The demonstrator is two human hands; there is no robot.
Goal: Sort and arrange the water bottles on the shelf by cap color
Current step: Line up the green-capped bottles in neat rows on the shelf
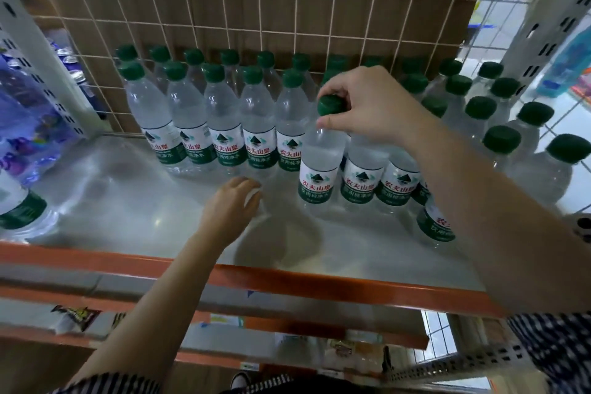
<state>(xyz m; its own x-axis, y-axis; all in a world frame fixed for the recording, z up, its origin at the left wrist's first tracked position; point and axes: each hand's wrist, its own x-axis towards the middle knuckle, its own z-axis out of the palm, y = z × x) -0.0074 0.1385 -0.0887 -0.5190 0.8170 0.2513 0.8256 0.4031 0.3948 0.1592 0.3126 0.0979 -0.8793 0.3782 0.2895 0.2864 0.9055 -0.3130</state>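
Several clear water bottles with green caps and green-and-white labels stand in rows on the grey shelf (pixel 128 195). My right hand (pixel 367 102) grips the neck and green cap of one upright bottle (pixel 319 166) at the front of the middle group. My left hand (pixel 232 208) rests low on the shelf in front of the left rows, fingers curled around a small white cloth or tissue (pixel 257 201). A neat double row of bottles (pixel 224 125) stands to the left of the held one; more bottles (pixel 499 137) fill the right side.
A white wire grid over a brown panel (pixel 287 16) backs the shelf. An orange rail (pixel 287 281) edges the front. A plastic-wrapped pack with blue-purple print (pixel 28 125) lies at the left. Lower shelves with packets show below.
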